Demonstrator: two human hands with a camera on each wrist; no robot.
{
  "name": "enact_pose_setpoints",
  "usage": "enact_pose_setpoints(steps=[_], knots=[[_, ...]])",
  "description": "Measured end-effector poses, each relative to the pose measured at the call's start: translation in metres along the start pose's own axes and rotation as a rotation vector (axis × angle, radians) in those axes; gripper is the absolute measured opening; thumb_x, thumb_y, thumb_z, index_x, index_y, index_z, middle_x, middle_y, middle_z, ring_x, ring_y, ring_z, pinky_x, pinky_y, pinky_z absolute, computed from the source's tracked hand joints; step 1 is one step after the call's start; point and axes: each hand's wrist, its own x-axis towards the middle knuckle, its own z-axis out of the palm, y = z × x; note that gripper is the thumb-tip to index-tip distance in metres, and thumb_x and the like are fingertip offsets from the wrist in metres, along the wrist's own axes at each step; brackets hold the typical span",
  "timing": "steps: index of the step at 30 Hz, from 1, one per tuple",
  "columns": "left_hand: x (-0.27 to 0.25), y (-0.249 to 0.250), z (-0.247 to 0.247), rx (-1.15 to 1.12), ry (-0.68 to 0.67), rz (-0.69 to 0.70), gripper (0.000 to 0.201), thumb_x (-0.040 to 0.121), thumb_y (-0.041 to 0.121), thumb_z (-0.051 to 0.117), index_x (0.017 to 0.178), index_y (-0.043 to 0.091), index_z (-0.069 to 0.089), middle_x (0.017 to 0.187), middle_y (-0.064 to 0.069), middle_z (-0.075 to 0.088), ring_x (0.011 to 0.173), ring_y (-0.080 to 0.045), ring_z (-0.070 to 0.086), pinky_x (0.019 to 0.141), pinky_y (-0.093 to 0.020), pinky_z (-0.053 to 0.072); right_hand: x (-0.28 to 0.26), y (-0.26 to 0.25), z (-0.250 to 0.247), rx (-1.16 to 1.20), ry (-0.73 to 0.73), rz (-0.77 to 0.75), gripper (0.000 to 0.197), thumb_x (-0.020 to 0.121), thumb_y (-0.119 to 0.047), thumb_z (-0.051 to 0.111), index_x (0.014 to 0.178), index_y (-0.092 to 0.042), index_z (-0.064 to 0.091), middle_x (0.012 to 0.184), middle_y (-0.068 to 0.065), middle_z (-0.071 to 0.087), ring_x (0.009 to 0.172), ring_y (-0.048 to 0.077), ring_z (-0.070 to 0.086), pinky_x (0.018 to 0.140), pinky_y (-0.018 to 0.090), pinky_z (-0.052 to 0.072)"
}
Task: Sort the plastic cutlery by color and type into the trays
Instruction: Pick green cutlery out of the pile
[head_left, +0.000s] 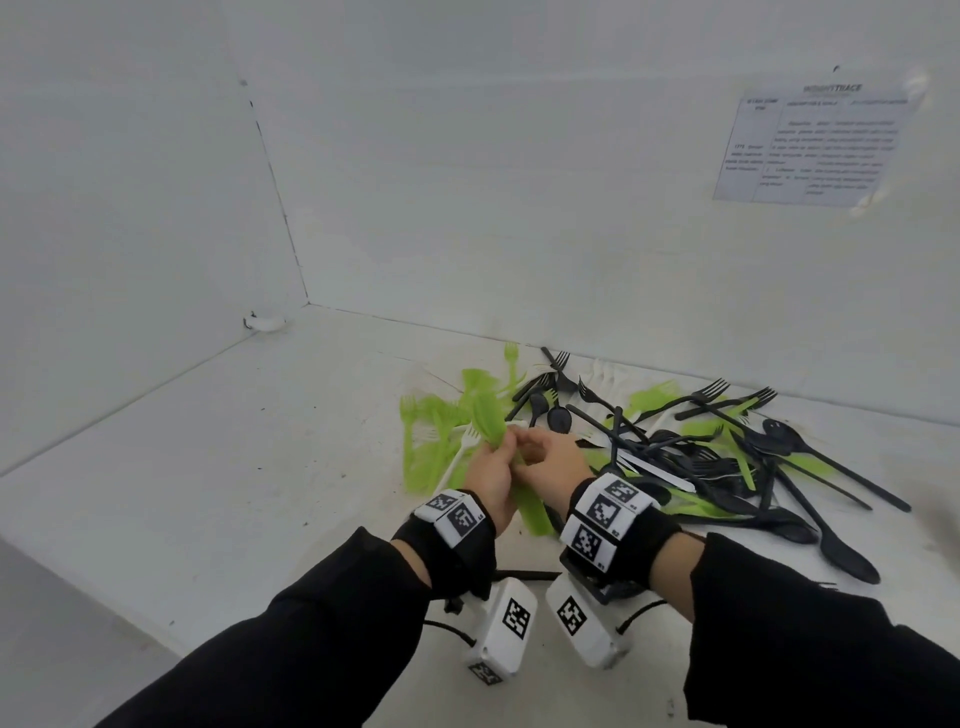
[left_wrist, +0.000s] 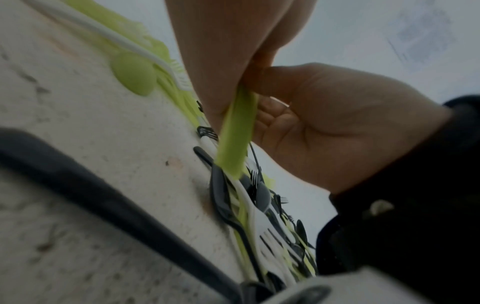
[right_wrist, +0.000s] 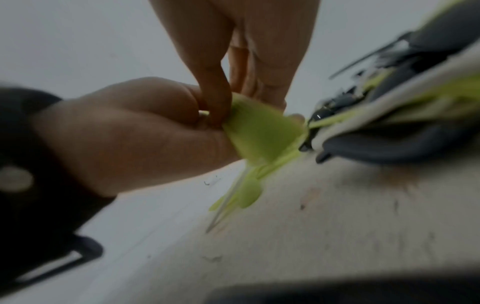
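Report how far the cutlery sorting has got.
Done: only a loose green group lies gathered left of the mixed pile; no tray is in view. In hand: left hand and right hand grip a green bundle. Left: black, white and green pieces remain mixed.

Both arms reach forward in black sleeves, wrists close together. The left hand (head_left: 491, 475) curls its fingers (right_wrist: 215, 98) around green cutlery (head_left: 511, 467). The right hand (head_left: 553, 460) meets it, thumb and fingers (left_wrist: 233, 67) pinching the same bundle.
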Motion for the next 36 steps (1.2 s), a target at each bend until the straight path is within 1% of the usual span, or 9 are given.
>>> enact_pose_setpoints(steps=[4,7,11,14,18,23,27,32,36], knots=[[-0.001,0.012,-0.018,-0.003,0.043,0.014,0.024,0.101,0.02,0.036,0.114,0.004,0.049,0.102,-0.013,0.06,0.081,-0.022,0.059,0.064,-0.037,0.05,0.011,-0.016,-0.002,-0.19,-0.145,-0.018,0.032,0.087,-0.017,0.055,0.117,-0.023,0.064,0.105,-0.001,0.068,0.095,0.014,0.062,0.078,0.025,0.052],[-0.002,0.023,-0.043,-0.006,0.107,0.028,0.015,0.1,0.02,0.041,0.097,0.01,0.052,0.089,-0.006,0.058,0.068,-0.02,0.052,0.055,-0.034,0.047,0.038,-0.025,-0.011,-0.444,-0.056,-0.04,0.028,0.091,-0.013,0.048,0.113,-0.014,0.065,0.117,0.003,0.064,0.109,0.017,0.058,0.084,0.018,0.04],[-0.003,0.039,-0.072,-0.026,0.161,0.036,0.012,0.099,0.016,0.043,0.095,0.011,0.053,0.077,-0.006,0.053,0.057,-0.021,0.046,0.043,-0.027,0.047,0.078,-0.016,-0.003,-0.863,-0.306,-0.018,0.031,0.092,-0.011,0.047,0.12,-0.011,0.061,0.129,0.007,0.057,0.121,0.024,0.052,0.101,0.026,0.039],[0.0,0.046,-0.079,-0.018,0.199,0.012,0.013,0.099,0.016,0.043,0.093,0.011,0.054,0.078,-0.007,0.053,0.06,-0.022,0.047,0.055,-0.031,0.044,0.095,-0.011,0.013,-1.059,-0.477,-0.026,0.038,0.089,-0.024,0.059,0.124,-0.01,0.058,0.128,0.01,0.058,0.119,0.027,0.053,0.099,0.031,0.043],[0.006,0.054,-0.074,-0.02,0.217,-0.007,0.012,0.098,0.016,0.044,0.094,0.011,0.053,0.078,-0.007,0.052,0.061,-0.021,0.047,0.055,-0.032,0.044,0.105,-0.005,0.029,-1.15,-0.515,-0.069,0.044,0.08,-0.029,0.07,0.116,-0.006,0.06,0.12,0.013,0.06,0.113,0.03,0.057,0.094,0.034,0.049],[0.012,0.062,-0.066,-0.006,0.198,-0.019,0.012,0.099,0.017,0.043,0.097,0.011,0.053,0.076,-0.006,0.052,0.059,-0.02,0.048,0.052,-0.029,0.045,0.108,0.0,0.026,-1.127,-0.46,-0.051,0.021,0.091,-0.02,0.054,0.106,-0.007,0.059,0.118,0.017,0.059,0.112,0.031,0.057,0.091,0.038,0.05],[0.017,0.074,-0.061,-0.024,0.193,-0.022,0.017,0.099,0.017,0.042,0.087,0.011,0.052,0.075,-0.006,0.05,0.059,-0.02,0.046,0.053,-0.031,0.042,0.117,-0.006,0.008,-0.971,-0.33,0.014,0.028,0.094,-0.015,0.046,0.114,-0.002,0.059,0.109,0.016,0.062,0.107,0.03,0.061,0.088,0.035,0.052],[0.022,0.094,-0.058,-0.033,0.162,-0.088,0.025,0.099,0.016,0.041,0.076,0.01,0.05,0.071,-0.004,0.048,0.058,-0.018,0.043,0.054,-0.032,0.038,0.114,-0.025,-0.007,-0.311,0.014,0.041,0.013,0.099,-0.02,0.038,0.097,-0.012,0.048,0.067,0.003,0.052,0.057,0.016,0.05,0.041,0.012,0.038],[0.03,0.105,-0.066,0.077,0.155,-0.103,0.024,0.098,0.015,0.043,0.075,0.011,0.049,0.069,-0.003,0.048,0.055,-0.017,0.042,0.052,-0.029,0.038,0.098,-0.031,0.007,-0.471,-0.166,0.088,0.015,0.091,-0.028,0.053,0.09,-0.014,0.048,0.075,0.001,0.048,0.06,0.014,0.043,0.047,0.02,0.033]])
